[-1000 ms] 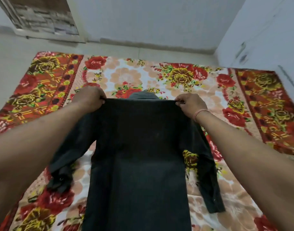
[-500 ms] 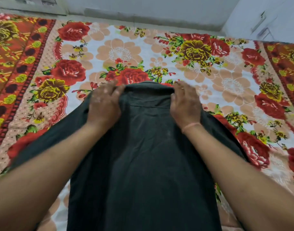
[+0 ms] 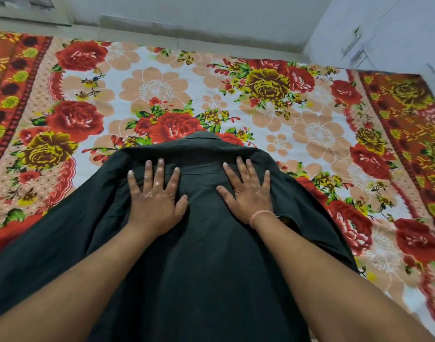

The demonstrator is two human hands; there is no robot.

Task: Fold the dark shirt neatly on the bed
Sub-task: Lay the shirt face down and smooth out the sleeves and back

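The dark shirt point(image 3: 206, 255) lies flat, back side up, on the bed's flowered sheet point(image 3: 162, 90), collar pointing away from me. Its sleeves spread out to the left and right. My left hand point(image 3: 154, 196) rests palm down on the left shoulder area, fingers spread. My right hand point(image 3: 248, 191), with a thin pink band at the wrist, rests palm down on the right shoulder area, fingers spread. Neither hand grips the cloth. The shirt's lower hem is out of view below.
The sheet has red and yellow roses and an orange border at the left point(image 3: 11, 77) and right point(image 3: 409, 104). A pale wall point(image 3: 211, 18) runs behind the bed, and a white cupboard point(image 3: 374, 38) stands at the back right.
My hands held the shirt up by its shoulders, then lowered it onto the bed. They have let go of the collar edge and now lie flat with fingers spread on the shoulders.
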